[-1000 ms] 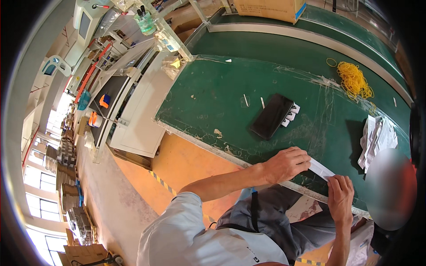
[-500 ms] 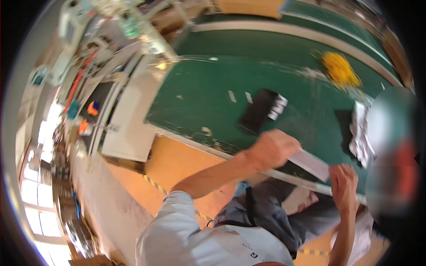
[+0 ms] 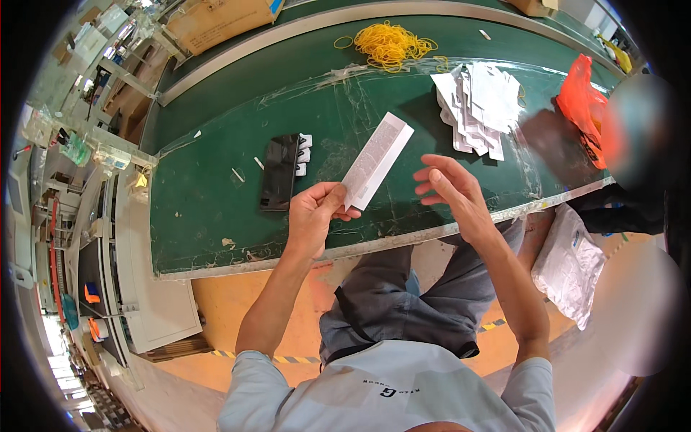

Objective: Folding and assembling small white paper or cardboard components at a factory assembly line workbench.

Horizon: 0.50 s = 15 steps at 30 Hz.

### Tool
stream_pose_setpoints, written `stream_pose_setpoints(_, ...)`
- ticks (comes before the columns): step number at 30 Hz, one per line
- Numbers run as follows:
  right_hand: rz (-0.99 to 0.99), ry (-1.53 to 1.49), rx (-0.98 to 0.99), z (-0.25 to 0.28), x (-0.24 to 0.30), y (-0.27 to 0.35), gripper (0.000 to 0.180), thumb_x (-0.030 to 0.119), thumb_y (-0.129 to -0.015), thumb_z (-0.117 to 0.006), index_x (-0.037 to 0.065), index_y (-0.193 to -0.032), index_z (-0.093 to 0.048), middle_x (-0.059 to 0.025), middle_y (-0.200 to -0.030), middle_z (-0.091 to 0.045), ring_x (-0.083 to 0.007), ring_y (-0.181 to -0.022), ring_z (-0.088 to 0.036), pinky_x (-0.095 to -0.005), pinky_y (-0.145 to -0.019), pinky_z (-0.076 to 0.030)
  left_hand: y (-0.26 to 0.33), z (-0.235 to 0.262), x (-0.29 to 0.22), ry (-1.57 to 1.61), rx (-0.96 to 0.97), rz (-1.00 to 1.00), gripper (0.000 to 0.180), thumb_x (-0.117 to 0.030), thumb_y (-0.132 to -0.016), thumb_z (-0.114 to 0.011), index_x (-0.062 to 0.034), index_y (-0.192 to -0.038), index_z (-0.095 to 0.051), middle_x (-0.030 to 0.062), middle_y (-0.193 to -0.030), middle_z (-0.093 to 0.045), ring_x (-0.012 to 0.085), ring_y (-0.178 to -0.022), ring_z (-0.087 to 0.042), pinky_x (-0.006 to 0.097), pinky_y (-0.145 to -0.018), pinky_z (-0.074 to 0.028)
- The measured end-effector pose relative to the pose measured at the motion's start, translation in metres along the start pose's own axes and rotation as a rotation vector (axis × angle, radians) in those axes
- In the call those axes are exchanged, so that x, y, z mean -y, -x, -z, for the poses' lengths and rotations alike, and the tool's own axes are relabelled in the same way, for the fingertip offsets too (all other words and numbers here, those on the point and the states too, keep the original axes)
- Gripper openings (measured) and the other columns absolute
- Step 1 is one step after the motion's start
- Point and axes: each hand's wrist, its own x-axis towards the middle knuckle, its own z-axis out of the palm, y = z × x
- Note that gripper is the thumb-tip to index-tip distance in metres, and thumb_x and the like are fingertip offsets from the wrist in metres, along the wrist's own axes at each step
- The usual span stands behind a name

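Between the thumb and fingers of my left hand (image 3: 314, 214) is the lower end of a folded paper leaflet (image 3: 377, 160), long, white and covered in small print. It tilts up and to the right over the green table. My right hand (image 3: 458, 193) is off the leaflet, just right of it, fingers apart and holding nothing. Left of my left hand lies a black rectangular object (image 3: 280, 173) with small white pieces (image 3: 304, 155) along its right side. A loose pile of white folded papers (image 3: 478, 104) lies beyond my right hand.
A heap of yellow rubber bands (image 3: 392, 46) lies at the table's far side. An orange-red plastic bag (image 3: 580, 108) sits at the right end. Behind is a cardboard box (image 3: 219, 21). A white-wrapped package (image 3: 572, 263) lies below the table's right edge.
The view has swung to the right and steadied. My right hand has let go of the leaflet's end, and my left hand now holds it tilted upward.
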Motion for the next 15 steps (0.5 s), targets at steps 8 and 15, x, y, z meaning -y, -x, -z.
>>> stream_pose_setpoints(8, -0.139, -0.433, 0.008, -0.031, -0.002, -0.016, 0.061, 0.042, -0.104, -0.066, 0.005, -0.149, -0.049, -0.0114, -0.128, -0.065, -0.0188, -0.114, -0.065, -0.0342, -0.095, -0.055, 0.007, -0.020, 0.005, -0.306, -0.072, -0.274, 0.020, -0.009, -0.103, -0.067, 0.0080, -0.112, -0.073, 0.0089, -0.091, -0.077, 0.0107, -0.078, -0.072, 0.025, -0.071, -0.056)
stream_pose_setpoints(15, -0.108, -0.370, -0.138, -0.035, -0.021, -0.026, 0.015, 0.017, -0.099, -0.073, 0.006, -0.109, -0.069, -0.0002, -0.095, -0.069, -0.0070, -0.082, -0.064, -0.0248, -0.071, -0.054, 0.007, -0.015, 0.009, -0.209, 0.019, -0.176, 0.023, -0.011, -0.103, -0.067, 0.0063, -0.117, -0.072, 0.0087, -0.093, -0.077, 0.0126, -0.079, -0.072, 0.027, -0.075, -0.058)
